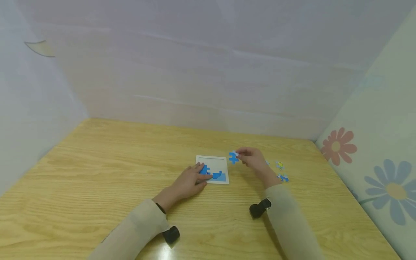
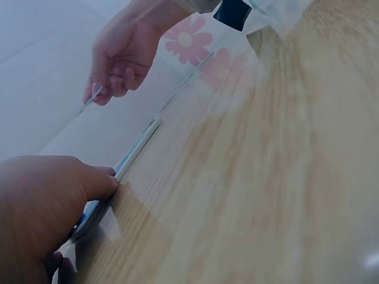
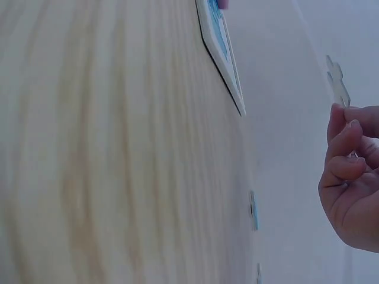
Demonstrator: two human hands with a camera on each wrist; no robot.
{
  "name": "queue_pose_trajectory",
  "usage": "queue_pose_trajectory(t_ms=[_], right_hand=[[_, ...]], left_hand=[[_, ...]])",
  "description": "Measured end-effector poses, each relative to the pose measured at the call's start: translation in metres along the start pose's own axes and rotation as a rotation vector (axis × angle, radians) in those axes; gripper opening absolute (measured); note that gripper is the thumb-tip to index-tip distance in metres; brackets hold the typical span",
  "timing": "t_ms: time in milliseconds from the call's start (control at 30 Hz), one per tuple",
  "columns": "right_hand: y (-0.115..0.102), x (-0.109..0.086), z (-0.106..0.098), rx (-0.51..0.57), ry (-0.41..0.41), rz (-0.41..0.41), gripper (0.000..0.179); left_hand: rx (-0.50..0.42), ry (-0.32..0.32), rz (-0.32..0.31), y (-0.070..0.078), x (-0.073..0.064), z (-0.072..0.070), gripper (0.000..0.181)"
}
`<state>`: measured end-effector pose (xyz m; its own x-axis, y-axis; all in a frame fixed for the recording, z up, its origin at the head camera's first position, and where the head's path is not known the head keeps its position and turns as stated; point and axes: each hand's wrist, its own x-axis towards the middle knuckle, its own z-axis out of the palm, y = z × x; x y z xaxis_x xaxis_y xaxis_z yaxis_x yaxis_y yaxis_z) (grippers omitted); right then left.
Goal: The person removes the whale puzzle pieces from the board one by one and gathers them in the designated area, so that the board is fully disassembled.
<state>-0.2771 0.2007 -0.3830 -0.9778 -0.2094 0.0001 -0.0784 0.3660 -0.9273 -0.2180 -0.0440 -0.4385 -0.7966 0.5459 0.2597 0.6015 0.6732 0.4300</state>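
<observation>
A white-framed puzzle board [image 1: 212, 161] lies on the table, with blue puzzle pieces [image 1: 221, 177] fitted along its lower part. My left hand [image 1: 187, 182] rests on the board's left side, fingers stretched over the blue pieces and partly covering them. In the left wrist view its thumb [image 2: 102, 182] lies at the frame's edge. Raised just right of the board, my right hand [image 1: 256, 162] pinches a blue puzzle piece [image 1: 233, 158] between thumb and fingertips. The right wrist view shows this piece [image 3: 339, 83] held on edge, its pale back visible.
To the right of the board lie several loose puzzle pieces, among them one with a yellow flower [image 1: 280, 165] and a blue-and-white one [image 1: 284, 178] near the right forearm. A pale wall [image 1: 208, 83] stands behind the wooden table [image 1: 113, 162].
</observation>
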Motion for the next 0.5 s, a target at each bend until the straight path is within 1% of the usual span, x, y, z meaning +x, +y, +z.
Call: queue_pose_trajectory(t_ms=[100,267,500], right_hand=[[0.005,-0.004,-0.012,-0.013,-0.004,-0.02,0.021],[0.014,-0.011,-0.033,-0.024,0.014,-0.025,0.023],[0.024,-0.022,-0.059,-0.031,0.047,-0.006,0.024]], left_hand=[[-0.001,-0.002,0.007,0.001,0.0,0.0,0.03],[-0.007,-0.006,0.005,0.003,0.001,0.0,0.03],[-0.009,-0.003,0.001,0.002,0.001,0.001,0.03]])
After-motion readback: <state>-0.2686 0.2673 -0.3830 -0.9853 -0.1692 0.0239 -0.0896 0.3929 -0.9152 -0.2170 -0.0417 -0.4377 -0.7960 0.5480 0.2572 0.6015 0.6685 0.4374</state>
